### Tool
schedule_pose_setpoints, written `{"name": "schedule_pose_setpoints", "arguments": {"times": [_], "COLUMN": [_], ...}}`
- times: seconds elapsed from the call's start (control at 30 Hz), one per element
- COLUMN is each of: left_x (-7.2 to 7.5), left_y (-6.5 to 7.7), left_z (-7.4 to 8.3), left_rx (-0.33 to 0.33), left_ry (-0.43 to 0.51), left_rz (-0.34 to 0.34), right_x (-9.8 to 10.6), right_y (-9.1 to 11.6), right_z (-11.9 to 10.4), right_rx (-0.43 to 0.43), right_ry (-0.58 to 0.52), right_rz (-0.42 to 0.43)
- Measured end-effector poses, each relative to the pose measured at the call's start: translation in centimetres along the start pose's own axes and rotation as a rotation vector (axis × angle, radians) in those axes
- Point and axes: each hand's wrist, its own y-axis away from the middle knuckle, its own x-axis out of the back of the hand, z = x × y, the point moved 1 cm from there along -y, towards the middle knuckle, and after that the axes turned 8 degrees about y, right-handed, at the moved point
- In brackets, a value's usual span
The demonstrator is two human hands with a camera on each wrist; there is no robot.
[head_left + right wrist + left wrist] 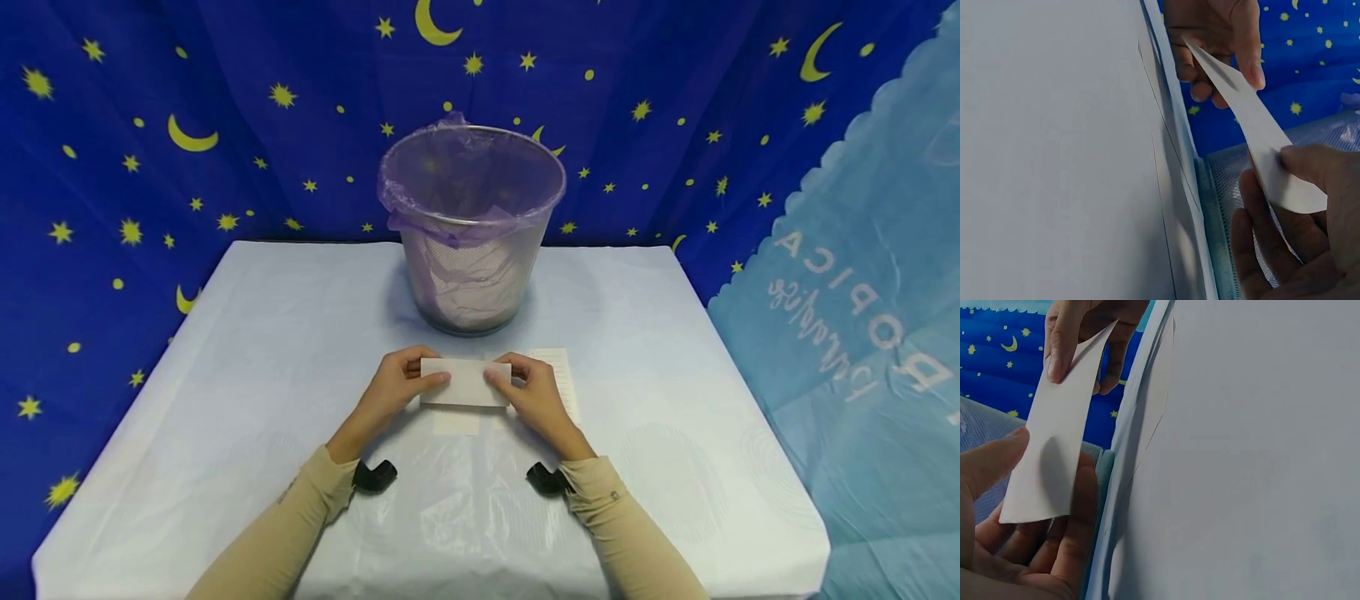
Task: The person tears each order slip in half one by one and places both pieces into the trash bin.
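A small white piece of paper (pixel 467 385) is stretched level between both hands above the table. My left hand (pixel 396 385) pinches its left end, thumb on the near face and fingers behind. At the other end my right hand (pixel 537 392) pinches it the same way. The right wrist view shows the paper (pixel 1266 147) slightly bowed between the hands. Beneath it on the table lie a cream slip (pixel 456 422) and, by the right hand, a sheet with printed lines (pixel 557 367); the hands and paper partly cover both.
Just beyond the hands stands a mesh wastebasket (pixel 480 283) lined with a purple plastic bag (pixel 457 225). A white cloth covers the table (pixel 300 317). Behind hangs a blue star-and-moon curtain (pixel 247 83), with a light blue cloth (pixel 862 292) at the right.
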Motion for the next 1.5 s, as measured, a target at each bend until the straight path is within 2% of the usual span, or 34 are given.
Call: {"name": "schedule_pose_setpoints", "arguments": {"times": [0.13, 0.27, 0.43, 0.67, 0.87, 1.0, 1.27, 1.5], "left_x": [-0.3, -0.7, -1.2, -2.0, -2.4, -2.6, -2.9, -3.3], "left_y": [-0.2, -0.4, -0.5, -0.5, -0.6, -0.6, -1.0, -1.3], "left_z": [0.2, 0.1, 0.1, 0.3, 0.8, 1.5, 3.2, 5.5], "left_rx": [-0.064, -0.077, -0.075, -0.101, -0.109, -0.107, -0.150, -0.178], "left_ry": [-0.103, -0.151, -0.184, -0.222, -0.207, -0.186, -0.197, -0.205], "left_rz": [-0.018, -0.048, -0.068, -0.108, -0.085, -0.086, -0.118, -0.115], "right_x": [0.0, -0.1, -0.2, -0.2, -0.2, 0.0, 0.9, 2.2], "right_y": [0.1, 0.1, 0.1, 0.1, 0.1, 0.0, -0.6, -1.5], "right_z": [-0.1, -0.4, -0.5, -0.9, -1.3, -1.8, -3.4, -5.0], "right_rx": [0.001, 0.006, 0.030, 0.084, 0.107, 0.116, 0.141, 0.189], "right_ry": [-0.001, -0.001, 0.012, 0.091, 0.106, 0.102, 0.116, 0.149], "right_rz": [-0.047, -0.091, -0.122, -0.145, -0.159, -0.149, -0.136, -0.123]}}
